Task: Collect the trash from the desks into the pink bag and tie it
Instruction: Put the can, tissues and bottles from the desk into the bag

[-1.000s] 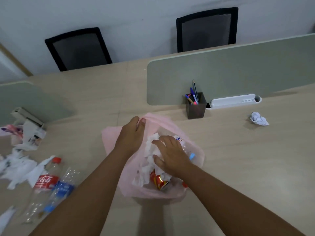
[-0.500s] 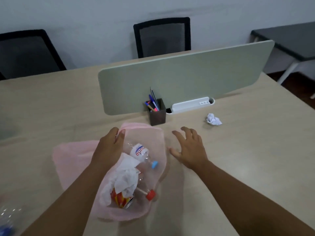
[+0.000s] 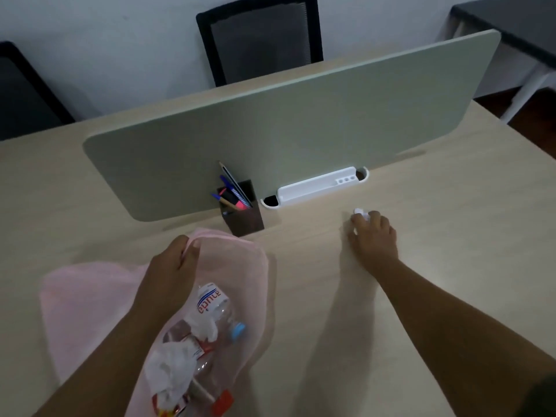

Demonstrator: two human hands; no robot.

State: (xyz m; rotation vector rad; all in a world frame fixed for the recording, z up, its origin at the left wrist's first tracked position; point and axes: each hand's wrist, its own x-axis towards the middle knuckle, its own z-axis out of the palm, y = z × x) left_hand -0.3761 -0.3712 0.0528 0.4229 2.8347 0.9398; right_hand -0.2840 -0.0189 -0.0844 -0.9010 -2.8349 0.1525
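The pink bag (image 3: 90, 302) was spread flat on the pale desk (image 3: 451, 266) at the lower left, its closed end lying away to the left and its mouth turned toward the right and the near edge. Its far rim was pinched between thumb and fingers of the left hand (image 3: 174, 266), which was clamped on the plastic; this hold was judged to be meant to keep the mouth lifted and open, so that more trash could be dropped in with one hand. Inside the opening a clear bottle (image 3: 215, 308) was seen, its long axis running from upper left to lower right, with the blue cap (image 3: 238, 330) pointing toward the lower right. Below it lay crumpled white paper (image 3: 171, 365) and a red-and-yellow wrapper whose shape could not be made out fully. Behind the bag, just beyond its far rim, a dark pen holder (image 3: 243, 216) stood upright against the grey-green divider (image 3: 285, 130), with its pens leaning to the left, and a white tray (image 3: 316, 185) lay along the foot of the divider to the right. Further right, well apart from the bag, the right hand (image 3: 373, 236) was stretched out palm down over a small paper ball (image 3: 362, 213), with the fingers curled onto it; whether it was already gripped or only touched could not be told. The ball was judged to be the next piece bound for the bag, which was not yet tied.
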